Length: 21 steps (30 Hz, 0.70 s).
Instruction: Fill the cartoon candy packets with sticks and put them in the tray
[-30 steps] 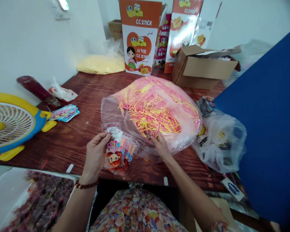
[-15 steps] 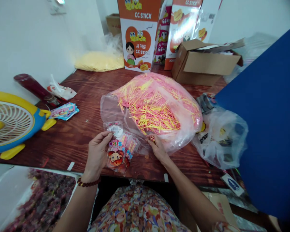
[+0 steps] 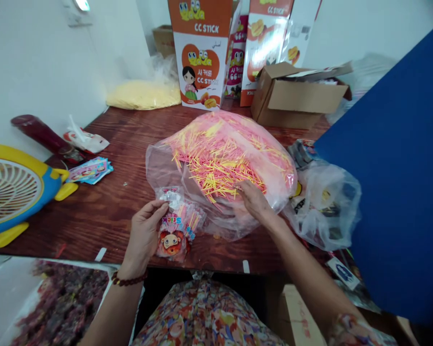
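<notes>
Right hand [image 3: 254, 199], pink-and-yellow sticks [image 3: 220, 175] at its fingertips [image 3: 242, 186], clear bag [image 3: 161, 167] around

Two hands: one left grip [image 3: 146, 233], one right grip [image 3: 254, 198]. At the left grip, several packets [image 3: 172, 235], overlapping too closely to count. At the right grip, one pink bag [image 3: 274, 185], its sticks [image 3: 216, 178] too many to count. Left of the left grip: one fan [image 3: 16, 190], one bottle [image 3: 39, 132]. Beyond both grips: one yellow bag [image 3: 144, 95], at least two orange cartons [image 3: 201, 62], two brown boxes [image 3: 303, 96].
</notes>
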Each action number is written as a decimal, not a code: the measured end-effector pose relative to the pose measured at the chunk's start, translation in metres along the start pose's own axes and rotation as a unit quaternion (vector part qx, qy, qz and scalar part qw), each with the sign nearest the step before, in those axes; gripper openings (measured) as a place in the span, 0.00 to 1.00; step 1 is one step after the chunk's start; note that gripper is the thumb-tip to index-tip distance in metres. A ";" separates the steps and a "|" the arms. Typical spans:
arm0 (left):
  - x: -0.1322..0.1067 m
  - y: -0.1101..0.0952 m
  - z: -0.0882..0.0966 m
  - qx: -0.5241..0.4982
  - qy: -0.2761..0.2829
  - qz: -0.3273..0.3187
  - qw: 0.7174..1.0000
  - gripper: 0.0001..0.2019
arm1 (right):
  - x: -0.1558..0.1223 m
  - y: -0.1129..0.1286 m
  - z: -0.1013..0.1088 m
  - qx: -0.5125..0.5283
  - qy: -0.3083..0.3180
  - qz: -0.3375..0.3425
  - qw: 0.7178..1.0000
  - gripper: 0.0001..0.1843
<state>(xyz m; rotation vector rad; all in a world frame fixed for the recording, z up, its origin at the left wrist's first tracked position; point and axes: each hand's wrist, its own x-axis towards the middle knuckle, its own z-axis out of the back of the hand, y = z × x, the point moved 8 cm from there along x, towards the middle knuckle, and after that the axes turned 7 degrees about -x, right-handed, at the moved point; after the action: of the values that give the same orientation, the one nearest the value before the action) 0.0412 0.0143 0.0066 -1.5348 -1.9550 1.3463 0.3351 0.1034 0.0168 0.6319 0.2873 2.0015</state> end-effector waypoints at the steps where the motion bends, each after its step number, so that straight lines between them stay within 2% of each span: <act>1: 0.000 0.000 0.000 0.001 0.001 0.003 1.000 0.16 | 0.005 -0.005 -0.003 -0.071 0.046 0.029 0.996 0.13; 4: -0.001 0.000 0.000 0.000 0.000 0.009 1.000 0.16 | 0.007 -0.014 -0.022 -0.204 0.150 0.108 0.961 0.16; 7: -0.002 0.001 0.001 -0.003 -0.001 0.007 1.000 0.16 | 0.007 -0.010 -0.030 -0.205 0.152 0.127 0.958 0.13; 11: -0.001 0.001 0.000 0.001 -0.002 0.006 1.000 0.16 | 0.022 -0.018 -0.014 -0.087 0.059 0.045 0.993 0.10; 14: -0.001 0.000 -0.001 0.001 -0.004 0.008 1.000 0.16 | 0.041 -0.036 0.005 -0.039 -0.006 -0.029 0.999 0.11; 16: -0.001 -0.001 -0.003 -0.001 -0.003 0.008 1.000 0.16 | 0.055 -0.053 0.008 -0.058 0.014 -0.103 0.993 0.13; 18: -0.003 0.001 -0.005 0.002 0.001 0.013 1.000 0.16 | 0.067 -0.065 0.003 -0.105 0.063 -0.158 0.980 0.15; 21: -0.005 0.007 -0.006 0.011 0.012 0.029 0.999 0.15 | 0.082 -0.066 -0.010 -0.158 0.111 -0.161 0.968 0.14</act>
<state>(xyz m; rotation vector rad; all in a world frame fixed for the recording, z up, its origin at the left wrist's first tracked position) 0.0521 0.0128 0.0053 -1.6024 -1.8872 1.3612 0.3480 0.2075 0.0044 0.1460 0.1851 1.7508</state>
